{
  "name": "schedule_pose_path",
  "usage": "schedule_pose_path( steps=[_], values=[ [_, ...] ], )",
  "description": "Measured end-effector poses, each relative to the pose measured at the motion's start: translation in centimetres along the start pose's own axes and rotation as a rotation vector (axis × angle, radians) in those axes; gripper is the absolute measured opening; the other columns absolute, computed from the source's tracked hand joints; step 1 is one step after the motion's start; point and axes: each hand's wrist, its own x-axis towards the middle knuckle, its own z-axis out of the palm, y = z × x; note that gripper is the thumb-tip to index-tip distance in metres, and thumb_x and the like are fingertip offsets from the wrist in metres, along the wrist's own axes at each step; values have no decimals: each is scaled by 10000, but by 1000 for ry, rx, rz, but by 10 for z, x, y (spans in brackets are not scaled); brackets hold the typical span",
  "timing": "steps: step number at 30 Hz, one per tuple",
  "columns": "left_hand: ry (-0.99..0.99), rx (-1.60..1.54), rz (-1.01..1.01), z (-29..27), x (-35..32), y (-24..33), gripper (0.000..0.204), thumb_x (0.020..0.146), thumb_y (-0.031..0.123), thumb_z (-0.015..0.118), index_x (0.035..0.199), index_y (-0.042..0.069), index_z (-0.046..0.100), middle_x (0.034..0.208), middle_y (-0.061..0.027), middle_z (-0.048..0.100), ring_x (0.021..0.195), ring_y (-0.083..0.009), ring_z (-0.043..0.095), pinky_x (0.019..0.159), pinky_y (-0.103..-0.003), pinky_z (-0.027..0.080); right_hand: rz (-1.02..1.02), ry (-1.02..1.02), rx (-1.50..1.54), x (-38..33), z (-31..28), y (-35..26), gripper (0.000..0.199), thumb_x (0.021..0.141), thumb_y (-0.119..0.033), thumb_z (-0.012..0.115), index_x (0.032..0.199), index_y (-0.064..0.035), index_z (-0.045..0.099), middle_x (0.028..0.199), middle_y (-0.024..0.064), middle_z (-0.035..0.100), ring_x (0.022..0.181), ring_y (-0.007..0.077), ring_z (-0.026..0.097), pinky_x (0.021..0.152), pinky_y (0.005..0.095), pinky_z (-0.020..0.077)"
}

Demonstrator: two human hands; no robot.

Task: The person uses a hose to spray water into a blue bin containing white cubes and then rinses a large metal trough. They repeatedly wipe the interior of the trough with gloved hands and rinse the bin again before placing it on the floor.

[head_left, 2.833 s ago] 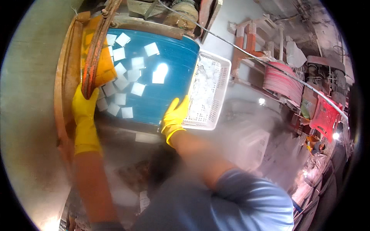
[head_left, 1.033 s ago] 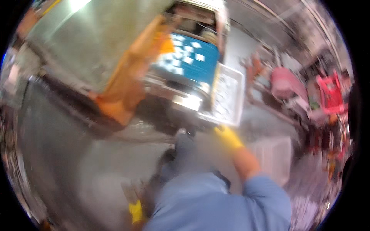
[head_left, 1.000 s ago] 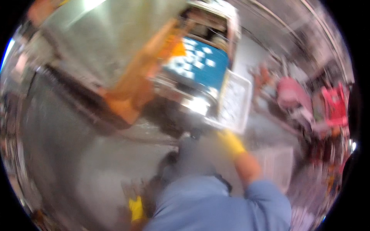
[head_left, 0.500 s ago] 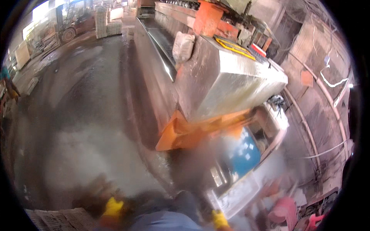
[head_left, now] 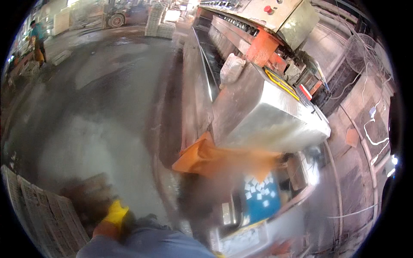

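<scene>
My left hand (head_left: 117, 213), in a yellow glove, hangs low beside my body, over the wet grey floor. Its thumb and fingertips look apart, and nothing shows in them. Of my right hand (head_left: 219, 254), only a scrap of yellow glove peeps in at the lower edge; its fingers are hidden. Ahead on the right, small white square tiles (head_left: 259, 188) lie scattered on a blue surface (head_left: 266, 206) below an orange flap (head_left: 202, 155). Nearest to my right hand is a pale tray (head_left: 243, 244), partly blurred, with whitish contents.
A large machine with a metal hood (head_left: 275, 114) and a control box (head_left: 297, 21) stands on the right. Slatted stacked material (head_left: 43, 215) is at the lower left. Far off are a person (head_left: 38, 41), a pallet stack (head_left: 159, 23) and a vehicle wheel (head_left: 116, 20). Cables hang along the right wall.
My view has swung left and up, so the machine sits further right. My right hand has almost left the picture. More of the slatted stack shows, and the white tiles look sharper.
</scene>
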Motion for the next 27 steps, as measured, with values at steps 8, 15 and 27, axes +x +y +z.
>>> schedule_pose_path(
  steps=[8,15,27],
  values=[
    [-251,265,-134,48,-20,19,913,791,602,733,1454,11,525,1470,-241,545,1368,-381,516,1135,-444,408,-366,51,-79,0,-38,46,520,942,-162,604,1454,-120,524,1306,266,637,1070,440,672,891,492,556],
    [35,-3,70,35,-62,63,871,837,524,743,1493,17,477,1535,-213,486,1445,-345,438,1198,-420,340,61,-238,-7,28,2,75,473,957,-300,630,1378,-86,588,1242,245,668,1086,376,670,911,463,544],
    [-290,244,-221,-47,-66,-84,630,880,407,721,1423,123,576,1426,-267,554,1318,-427,534,1119,-487,412,-227,-241,65,288,31,-167,645,928,-348,764,1398,41,554,1330,220,653,1262,288,616,1068,369,472]
  ],
)
